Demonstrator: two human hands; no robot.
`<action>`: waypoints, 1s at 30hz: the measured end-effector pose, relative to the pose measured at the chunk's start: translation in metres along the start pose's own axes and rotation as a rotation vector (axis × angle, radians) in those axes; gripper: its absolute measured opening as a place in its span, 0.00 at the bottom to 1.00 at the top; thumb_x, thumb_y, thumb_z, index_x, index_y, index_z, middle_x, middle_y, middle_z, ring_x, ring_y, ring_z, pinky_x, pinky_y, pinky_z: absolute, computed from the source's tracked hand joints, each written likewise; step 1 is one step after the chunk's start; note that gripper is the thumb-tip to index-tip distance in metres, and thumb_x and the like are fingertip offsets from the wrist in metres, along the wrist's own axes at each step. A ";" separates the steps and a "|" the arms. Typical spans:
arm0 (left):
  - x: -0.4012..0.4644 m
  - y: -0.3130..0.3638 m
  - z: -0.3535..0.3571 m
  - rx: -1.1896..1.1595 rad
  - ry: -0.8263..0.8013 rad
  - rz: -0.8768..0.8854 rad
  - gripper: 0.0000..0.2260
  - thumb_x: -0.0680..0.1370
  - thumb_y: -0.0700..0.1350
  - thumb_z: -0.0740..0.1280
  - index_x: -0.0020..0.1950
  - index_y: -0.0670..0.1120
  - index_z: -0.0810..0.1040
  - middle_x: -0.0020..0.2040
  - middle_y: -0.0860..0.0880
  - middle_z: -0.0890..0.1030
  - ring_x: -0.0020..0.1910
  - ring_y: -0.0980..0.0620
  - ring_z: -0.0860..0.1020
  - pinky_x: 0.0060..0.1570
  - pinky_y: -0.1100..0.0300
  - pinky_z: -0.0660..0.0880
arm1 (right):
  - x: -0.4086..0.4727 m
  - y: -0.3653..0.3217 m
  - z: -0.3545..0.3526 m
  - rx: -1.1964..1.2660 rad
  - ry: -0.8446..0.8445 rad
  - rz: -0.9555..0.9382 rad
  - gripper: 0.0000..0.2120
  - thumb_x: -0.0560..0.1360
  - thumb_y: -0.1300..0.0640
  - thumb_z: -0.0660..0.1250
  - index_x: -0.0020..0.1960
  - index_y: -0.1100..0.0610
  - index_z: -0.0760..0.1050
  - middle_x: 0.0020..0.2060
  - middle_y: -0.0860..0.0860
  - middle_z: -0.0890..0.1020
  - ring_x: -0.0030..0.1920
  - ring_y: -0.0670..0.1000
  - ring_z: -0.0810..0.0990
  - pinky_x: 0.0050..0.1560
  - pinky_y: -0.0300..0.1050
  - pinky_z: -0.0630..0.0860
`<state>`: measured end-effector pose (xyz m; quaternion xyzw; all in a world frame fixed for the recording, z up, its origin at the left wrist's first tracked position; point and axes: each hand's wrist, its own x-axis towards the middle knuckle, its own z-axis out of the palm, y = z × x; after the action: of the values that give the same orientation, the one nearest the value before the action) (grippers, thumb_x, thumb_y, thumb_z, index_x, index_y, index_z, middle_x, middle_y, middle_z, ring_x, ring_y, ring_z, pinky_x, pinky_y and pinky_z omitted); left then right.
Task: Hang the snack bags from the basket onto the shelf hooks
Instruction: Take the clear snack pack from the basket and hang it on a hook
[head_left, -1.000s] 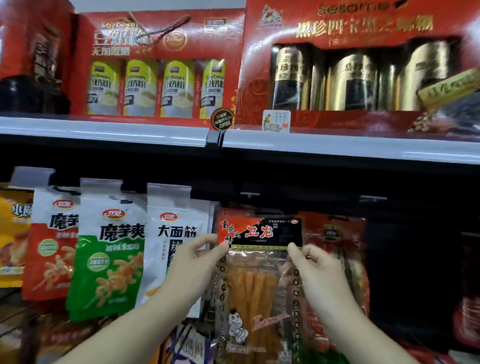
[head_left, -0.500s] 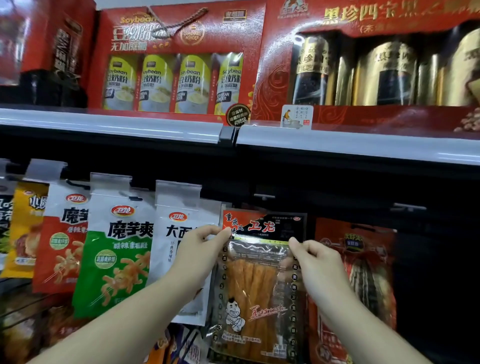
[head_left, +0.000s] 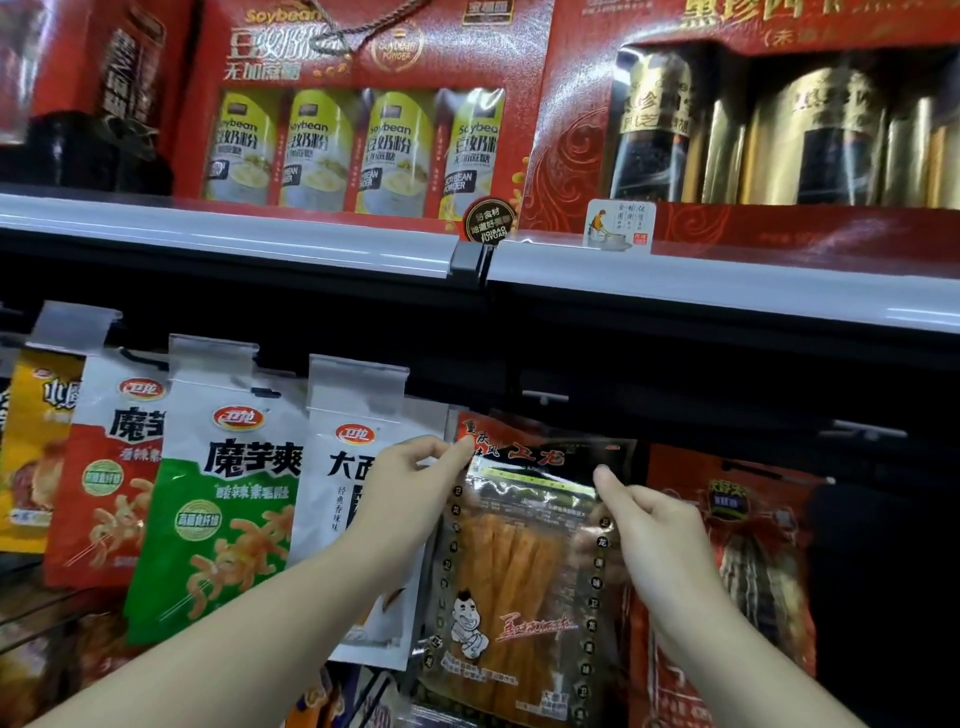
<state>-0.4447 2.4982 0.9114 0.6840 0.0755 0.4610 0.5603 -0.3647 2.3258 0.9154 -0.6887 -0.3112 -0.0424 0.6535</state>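
A clear snack bag (head_left: 524, 566) with orange strips, a cartoon man and a red-and-black header hangs in front of me at the row of shelf hooks. My left hand (head_left: 410, 493) pinches its upper left corner. My right hand (head_left: 649, 525) pinches its upper right corner. The bag's top edge sits just under a dark hook rail (head_left: 545, 397); the hook itself is hidden behind the header. The basket is out of view.
To the left hang a white bag (head_left: 343, 467), a green-and-white bag (head_left: 223, 493), a red-and-white bag (head_left: 109, 467) and a yellow bag (head_left: 36, 447). A red bag (head_left: 743, 561) hangs on the right. Above, a shelf edge (head_left: 675, 275) carries red gift boxes (head_left: 363, 104).
Both hands have lifted the snack bag slightly upward toward the hook rail, keeping their pinch on its top corners. The view has shifted a little to the left.
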 end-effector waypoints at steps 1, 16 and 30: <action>0.001 -0.001 0.000 -0.002 0.005 0.009 0.20 0.77 0.53 0.66 0.36 0.38 0.73 0.30 0.44 0.79 0.26 0.53 0.77 0.33 0.62 0.69 | 0.000 -0.001 0.000 -0.045 -0.003 -0.026 0.26 0.78 0.45 0.61 0.35 0.68 0.71 0.30 0.64 0.81 0.28 0.52 0.82 0.32 0.37 0.74; 0.037 -0.027 0.010 0.294 0.058 0.042 0.20 0.76 0.58 0.65 0.35 0.43 0.78 0.29 0.47 0.74 0.29 0.52 0.71 0.30 0.62 0.66 | 0.037 0.014 0.004 -0.283 0.080 -0.113 0.23 0.78 0.45 0.61 0.31 0.59 0.63 0.21 0.52 0.65 0.17 0.46 0.64 0.23 0.39 0.59; 0.018 -0.027 -0.004 0.595 -0.002 0.217 0.11 0.76 0.58 0.66 0.43 0.51 0.78 0.35 0.54 0.81 0.36 0.55 0.79 0.38 0.57 0.77 | 0.031 0.031 -0.003 -0.628 0.167 -0.287 0.12 0.76 0.48 0.66 0.52 0.51 0.67 0.41 0.45 0.77 0.37 0.46 0.76 0.32 0.42 0.73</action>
<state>-0.4258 2.5220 0.8985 0.8223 0.1334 0.4751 0.2833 -0.3236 2.3358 0.9030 -0.7994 -0.3219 -0.2837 0.4206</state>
